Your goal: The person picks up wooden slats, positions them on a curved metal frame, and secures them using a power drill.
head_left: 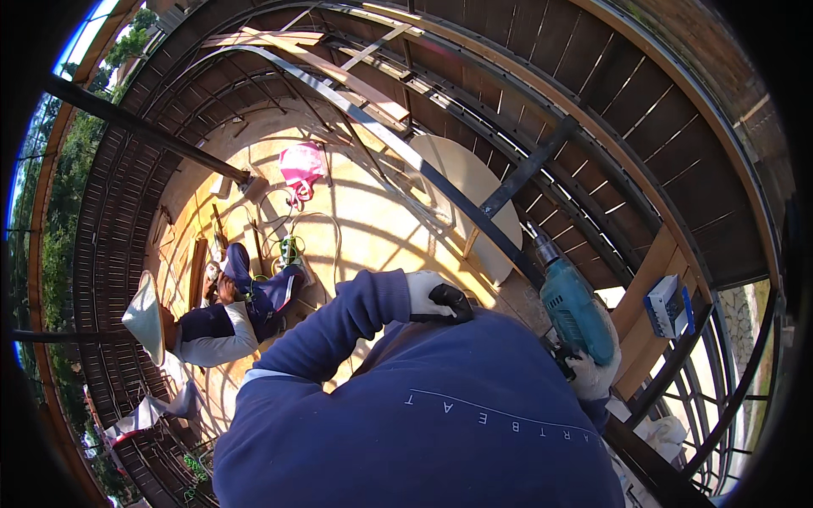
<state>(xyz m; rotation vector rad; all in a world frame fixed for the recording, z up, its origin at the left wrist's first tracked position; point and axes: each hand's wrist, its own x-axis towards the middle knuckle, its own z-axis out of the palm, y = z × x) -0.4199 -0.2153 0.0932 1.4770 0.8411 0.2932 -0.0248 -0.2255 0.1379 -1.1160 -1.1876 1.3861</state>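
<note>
My right hand [594,378], in a pale glove with dark parts, grips a teal power drill [569,298] by its rear handle. The drill's metal chuck [544,246] and bit point away from me, toward the dark slats. It cannot be told whether the bit touches anything. In front of my torso, my left hand [438,298] wears a white and black glove. Its fingers are curled, and whatever they may hold is hidden. Near the drill, a dark metal crossbar [529,169] joins the long curved metal rail [440,182].
A blue and white box [667,306] rests on wooden boards [648,317] at right. Below left, a person in a conical hat [146,318] sits working with a tool. A pink bag [302,166], cables [337,241] and a round board [449,173] lie beyond. Loose planks [339,76] cross the far rails.
</note>
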